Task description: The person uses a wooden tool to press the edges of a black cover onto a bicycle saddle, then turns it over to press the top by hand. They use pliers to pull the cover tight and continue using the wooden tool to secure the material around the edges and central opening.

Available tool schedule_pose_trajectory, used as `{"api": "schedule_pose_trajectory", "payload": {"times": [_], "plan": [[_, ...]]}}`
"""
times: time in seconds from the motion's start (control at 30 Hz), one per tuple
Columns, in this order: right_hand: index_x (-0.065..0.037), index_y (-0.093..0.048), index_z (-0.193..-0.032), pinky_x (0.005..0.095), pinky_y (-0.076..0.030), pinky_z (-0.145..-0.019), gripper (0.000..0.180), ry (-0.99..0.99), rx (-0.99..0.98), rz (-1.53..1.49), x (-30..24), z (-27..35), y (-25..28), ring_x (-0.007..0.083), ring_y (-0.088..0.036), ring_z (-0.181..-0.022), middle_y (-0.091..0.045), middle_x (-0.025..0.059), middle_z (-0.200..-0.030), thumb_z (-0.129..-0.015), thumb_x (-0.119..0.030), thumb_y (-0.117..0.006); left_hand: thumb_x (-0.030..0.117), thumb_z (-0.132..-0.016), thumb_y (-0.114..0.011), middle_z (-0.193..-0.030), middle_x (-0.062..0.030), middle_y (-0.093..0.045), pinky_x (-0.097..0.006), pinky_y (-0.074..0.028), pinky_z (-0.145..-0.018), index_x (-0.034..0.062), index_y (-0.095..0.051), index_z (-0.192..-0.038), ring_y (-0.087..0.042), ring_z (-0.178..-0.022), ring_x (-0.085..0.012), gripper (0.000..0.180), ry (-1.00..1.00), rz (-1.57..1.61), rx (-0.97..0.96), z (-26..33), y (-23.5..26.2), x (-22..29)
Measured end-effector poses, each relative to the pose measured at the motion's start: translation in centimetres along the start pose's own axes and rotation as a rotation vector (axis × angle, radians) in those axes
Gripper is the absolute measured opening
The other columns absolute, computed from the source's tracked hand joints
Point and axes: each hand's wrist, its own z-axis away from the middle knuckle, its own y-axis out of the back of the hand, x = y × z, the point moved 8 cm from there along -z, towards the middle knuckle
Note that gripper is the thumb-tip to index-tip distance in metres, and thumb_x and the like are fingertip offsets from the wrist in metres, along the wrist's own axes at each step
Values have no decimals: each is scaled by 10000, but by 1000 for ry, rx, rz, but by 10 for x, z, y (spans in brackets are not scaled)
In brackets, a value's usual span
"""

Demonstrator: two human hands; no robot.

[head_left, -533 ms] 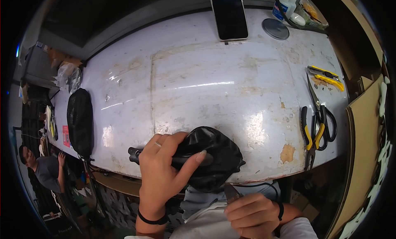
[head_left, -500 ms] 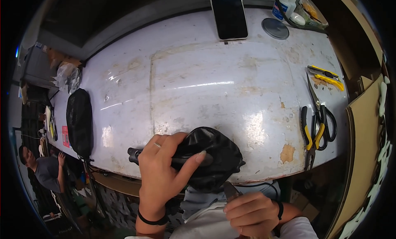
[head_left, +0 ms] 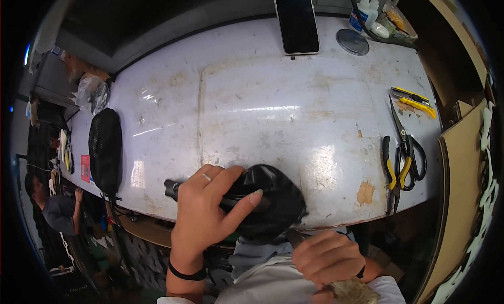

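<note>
The left hand (head_left: 207,212) lies spread over a black rounded object (head_left: 270,201), which looks like a small fabric pouch or shoe part, pinning it against the near edge of the white counter (head_left: 273,110); the thumb reaches across its top and the fingers wrap its left end. The right hand (head_left: 328,259) is closed around a tool with a worn handle (head_left: 349,291), and its narrow tip (head_left: 294,236) meets the lower right edge of the black object. What the tip does there is hard to see, as the object hides it. Judging by this, the work on the black piece is under way, not finished: it remains clamped and under the tool. The scissors (head_left: 409,152), yellow-handled pliers (head_left: 391,175) and yellow utility knife (head_left: 415,99) lie untouched at the right, well apart from both hands. A second black pouch (head_left: 105,149) rests at the left.
</note>
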Motion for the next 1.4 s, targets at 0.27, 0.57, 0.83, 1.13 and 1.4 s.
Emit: {"api": "schedule_pose_trajectory", "payload": {"times": [0.27, 0.57, 0.83, 1.13, 1.4], "plan": [[-32, -619, -741, 470, -676, -738, 338, -5, -44, 158, -14, 30, 15, 274, -731, -682, -704, 90, -736, -948, -185, -838, 345, -708, -978, -1309, -100, -676, -623, -441, -1142, 135, -795, -1035, -629, -1274, -372, 429, -344, -97, -277, 18, -24, 67], [-34, -629, -763, 466, -677, -773, 333, -69, -81, 223, -12, 24, 15, 282, -743, -741, -722, 92, -796, -961, -206, -836, 253, -673, -959, -1347, -88, -670, -654, -418, -1138, 166, -797, -918, -562, -1348, -377, 305, -214, -138, -329, 14, -42, 73], [-21, -646, -781, 467, -679, -792, 269, 90, -137, 192, -8, 27, -5, 298, -747, -781, -728, 116, -827, -1028, -89, -730, 97, -655, -939, -1322, -93, -698, -665, -434, -1115, 128, -762, -840, -610, -1306, -387, 258, -203, -125, -262, 15, -42, 72], [0, -579, -822, 443, -586, -595, 282, 273, 45, 170, -4, 19, -21, 298, -620, -647, -594, 140, -757, -972, -120, -785, 111, -765, -835, -1327, -50, -722, -634, -356, -1200, 135, -755, -829, -628, -1336, -320, 106, -160, -111, -257, 18, -43, 65], [-24, -617, -760, 438, -594, -589, 272, 112, 227, -133, 12, 10, 20, 305, -662, -638, -641, 142, -720, -975, -124, -750, 59, -807, -856, -1345, -106, -731, -638, -335, -1195, 93, -714, -810, -638, -1371, -359, 146, -191, -40, -222, 18, -39, 67]]}}
